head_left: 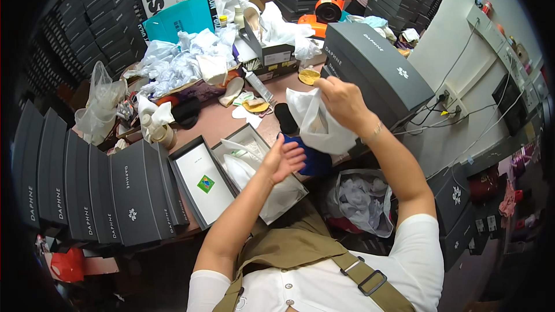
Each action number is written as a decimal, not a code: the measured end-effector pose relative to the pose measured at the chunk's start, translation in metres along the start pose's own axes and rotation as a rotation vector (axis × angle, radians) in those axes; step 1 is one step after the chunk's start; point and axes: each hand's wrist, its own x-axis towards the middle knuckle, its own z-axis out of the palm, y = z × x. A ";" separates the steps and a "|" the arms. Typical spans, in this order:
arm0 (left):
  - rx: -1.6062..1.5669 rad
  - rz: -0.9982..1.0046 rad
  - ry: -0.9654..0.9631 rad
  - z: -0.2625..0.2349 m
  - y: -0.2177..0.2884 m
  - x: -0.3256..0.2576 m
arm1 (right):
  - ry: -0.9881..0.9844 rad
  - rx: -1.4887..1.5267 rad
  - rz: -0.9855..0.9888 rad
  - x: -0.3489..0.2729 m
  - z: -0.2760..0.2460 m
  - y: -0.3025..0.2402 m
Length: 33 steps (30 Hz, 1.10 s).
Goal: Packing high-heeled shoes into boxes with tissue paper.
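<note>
bag (325,130), one, in right hand (343,101)

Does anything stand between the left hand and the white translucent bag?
Nothing visible does: the open left hand is apart from the white translucent bag in the right hand. The blue cloth-like item showing between them appears to lie lower.

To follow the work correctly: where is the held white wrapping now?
In the head view, slightly right of centre: the white wrapping hangs from the right hand, between the left hand and the stacked dark grey boxes.
</note>
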 end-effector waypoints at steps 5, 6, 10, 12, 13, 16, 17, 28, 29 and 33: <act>-0.270 0.237 -0.348 0.035 -0.017 -0.042 | -0.217 0.702 -0.068 -0.043 -0.043 -0.106; -0.222 0.305 -0.259 0.036 -0.016 -0.049 | -0.394 0.822 -0.078 -0.057 -0.043 -0.112; -0.014 0.543 -0.005 0.017 -0.014 -0.072 | -0.834 1.115 -0.053 -0.105 -0.033 -0.086; 0.183 0.651 0.249 0.005 0.003 -0.100 | -0.852 1.364 0.386 -0.133 -0.027 -0.057; 0.455 0.795 0.278 -0.002 0.015 -0.110 | -0.668 1.483 0.588 -0.143 -0.026 -0.051; 1.233 0.905 0.377 0.013 0.053 -0.140 | -0.267 1.934 0.696 -0.135 -0.033 -0.038; 1.440 0.941 0.368 0.026 0.060 -0.142 | -0.195 1.983 0.688 -0.130 -0.032 -0.045; 0.617 0.676 0.305 0.003 -0.045 -0.044 | -0.133 2.201 1.118 -0.156 0.075 -0.089; 0.757 0.708 0.358 0.008 -0.048 -0.043 | -0.087 2.351 1.108 -0.161 0.082 -0.090; 0.806 0.638 0.119 -0.006 -0.036 -0.050 | -0.040 2.133 1.010 -0.171 0.064 -0.090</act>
